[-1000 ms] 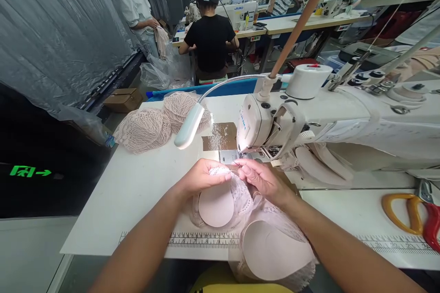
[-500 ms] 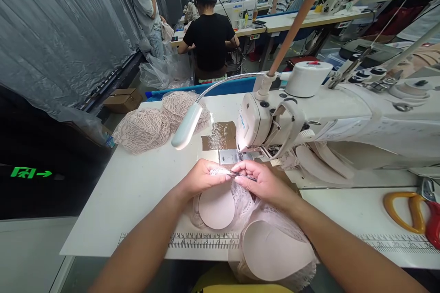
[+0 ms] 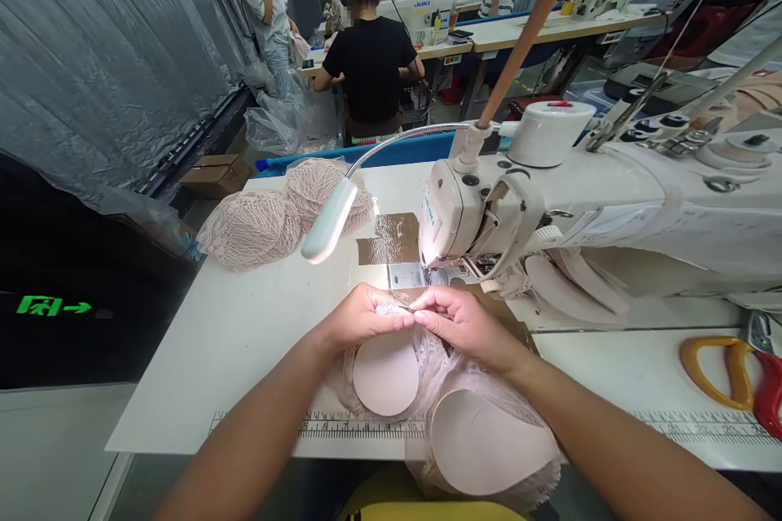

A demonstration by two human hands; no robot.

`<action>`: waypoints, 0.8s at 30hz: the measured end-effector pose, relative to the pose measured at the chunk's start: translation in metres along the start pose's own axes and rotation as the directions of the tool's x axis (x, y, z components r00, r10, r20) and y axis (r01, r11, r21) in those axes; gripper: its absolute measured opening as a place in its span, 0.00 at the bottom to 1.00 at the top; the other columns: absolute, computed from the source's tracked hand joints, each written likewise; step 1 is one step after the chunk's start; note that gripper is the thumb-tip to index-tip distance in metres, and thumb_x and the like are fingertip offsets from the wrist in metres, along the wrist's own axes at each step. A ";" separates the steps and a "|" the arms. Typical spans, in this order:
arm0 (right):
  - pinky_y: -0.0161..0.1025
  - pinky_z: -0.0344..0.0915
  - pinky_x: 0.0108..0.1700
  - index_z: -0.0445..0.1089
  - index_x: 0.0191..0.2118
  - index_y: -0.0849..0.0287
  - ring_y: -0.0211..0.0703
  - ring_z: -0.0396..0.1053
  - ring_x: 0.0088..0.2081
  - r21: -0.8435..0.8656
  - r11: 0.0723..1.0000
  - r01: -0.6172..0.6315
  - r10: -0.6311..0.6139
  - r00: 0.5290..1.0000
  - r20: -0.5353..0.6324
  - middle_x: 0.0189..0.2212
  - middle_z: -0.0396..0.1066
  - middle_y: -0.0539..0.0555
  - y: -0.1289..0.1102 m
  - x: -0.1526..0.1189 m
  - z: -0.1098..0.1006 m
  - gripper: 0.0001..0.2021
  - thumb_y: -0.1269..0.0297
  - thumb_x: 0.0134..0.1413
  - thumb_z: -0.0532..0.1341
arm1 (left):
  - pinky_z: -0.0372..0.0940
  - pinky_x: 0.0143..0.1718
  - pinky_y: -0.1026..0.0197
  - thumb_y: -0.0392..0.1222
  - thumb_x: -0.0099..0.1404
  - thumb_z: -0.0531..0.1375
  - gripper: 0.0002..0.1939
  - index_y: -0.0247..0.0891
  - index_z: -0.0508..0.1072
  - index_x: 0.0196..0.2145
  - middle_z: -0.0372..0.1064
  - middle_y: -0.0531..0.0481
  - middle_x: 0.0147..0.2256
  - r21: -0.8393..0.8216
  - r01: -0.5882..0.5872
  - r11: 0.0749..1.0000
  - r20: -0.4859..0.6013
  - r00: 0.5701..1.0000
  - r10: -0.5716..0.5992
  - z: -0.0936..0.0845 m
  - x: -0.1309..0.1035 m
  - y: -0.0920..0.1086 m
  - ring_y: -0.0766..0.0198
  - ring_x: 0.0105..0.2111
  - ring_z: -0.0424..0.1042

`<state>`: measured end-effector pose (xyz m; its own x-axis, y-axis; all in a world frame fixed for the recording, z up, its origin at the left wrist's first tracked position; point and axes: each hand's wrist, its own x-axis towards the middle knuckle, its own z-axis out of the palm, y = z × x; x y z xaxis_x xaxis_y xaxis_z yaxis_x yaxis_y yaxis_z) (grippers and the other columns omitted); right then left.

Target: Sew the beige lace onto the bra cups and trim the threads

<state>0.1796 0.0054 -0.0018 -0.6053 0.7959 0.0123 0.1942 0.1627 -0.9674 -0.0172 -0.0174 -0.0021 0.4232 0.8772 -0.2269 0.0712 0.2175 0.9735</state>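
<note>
Just in front of the needle area of a white sewing machine, my left hand pinches the upper edge of a pale pink lace piece. My right hand meets it fingertip to fingertip, closed on a thin dark tool, mostly hidden by the fingers, whose tip lies at the lace. Below the hands hangs a smooth round pink cup. A second, larger cup rests lower right, over the table's front edge, with lace around it.
Two lace cup bundles lie at the table's back left, beside a lamp head. Orange-and-red-handled scissors lie at the right. Pink pads sit under the machine arm. People are in the background.
The fingertips of both hands have come closer together, and less of the dark tool shows. The view has shifted slightly.
</note>
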 end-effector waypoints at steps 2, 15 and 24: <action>0.38 0.65 0.35 0.71 0.31 0.59 0.40 0.68 0.32 -0.026 1.000 0.010 -0.010 1.000 0.009 0.29 0.70 0.52 0.001 0.000 -0.002 0.07 0.62 0.54 0.59 | 0.44 0.25 0.64 0.47 0.53 0.66 0.17 0.32 0.68 0.18 0.49 0.57 0.19 -0.003 0.018 1.000 0.008 1.000 -0.018 0.001 -0.001 0.001 0.71 0.22 0.48; 0.37 0.66 0.36 0.68 0.36 0.59 0.39 0.69 0.34 0.031 0.998 -0.047 0.044 0.996 0.082 0.32 0.71 0.51 0.005 0.002 0.002 0.06 0.63 0.53 0.60 | 0.41 0.24 0.64 0.47 0.50 0.67 0.22 0.32 0.62 0.15 0.46 0.58 0.18 0.001 0.042 0.999 0.044 0.998 -0.042 0.002 0.002 -0.005 0.73 0.22 0.46; 0.38 0.66 0.37 0.66 0.40 0.59 0.39 0.68 0.34 0.142 0.984 -0.107 0.107 0.994 0.012 0.31 0.68 0.50 0.009 0.003 0.003 0.13 0.60 0.50 0.63 | 0.59 0.32 0.63 0.45 0.53 0.67 0.13 0.30 0.76 0.27 0.68 0.49 0.25 -0.027 0.051 0.998 0.003 0.999 -0.051 0.004 0.003 -0.006 0.66 0.29 0.64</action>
<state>0.1771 0.0071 -0.0115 -0.5902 0.8017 -0.0942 0.1469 -0.0080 -0.9891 -0.0125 -0.0174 -0.0084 0.4219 0.8635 -0.2761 0.0682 0.2735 0.9595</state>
